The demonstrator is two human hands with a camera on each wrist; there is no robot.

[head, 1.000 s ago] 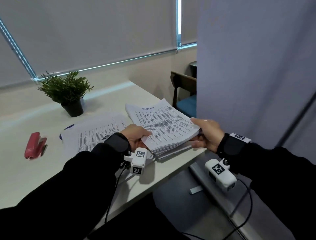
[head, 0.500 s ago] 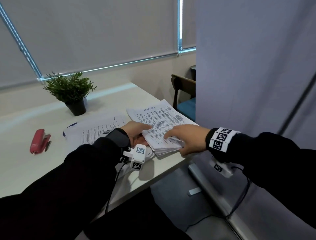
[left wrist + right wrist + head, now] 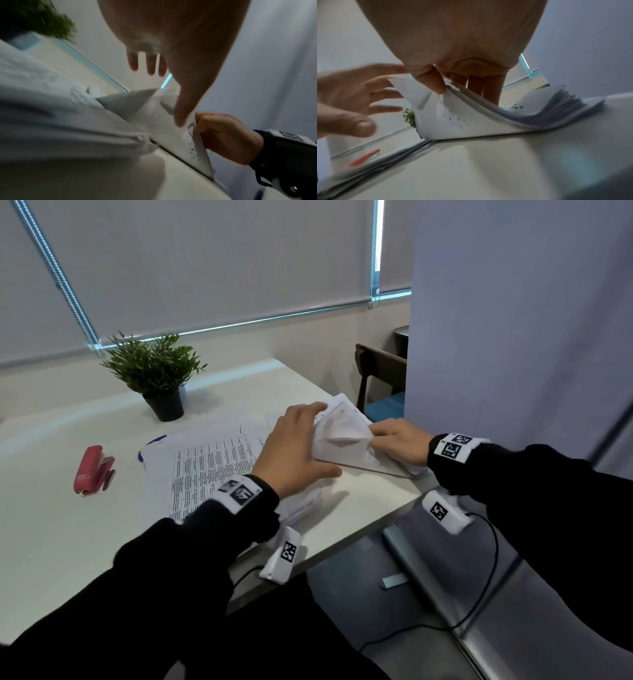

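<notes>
Several printed sheets (image 3: 342,445) at the table's (image 3: 51,525) near right corner curl up off their stack, pinched at the corner between the right hand's (image 3: 399,441) thumb and fingers. The left hand (image 3: 294,455) lies spread against their left side. More papers (image 3: 212,460), a red stapler (image 3: 94,470) and a potted plant (image 3: 154,368) sit further left.

Head view high over the desk (image 3: 51,542); wrist views low, close, from opposite sides (paper stack (image 3: 342,446) in all).
</notes>
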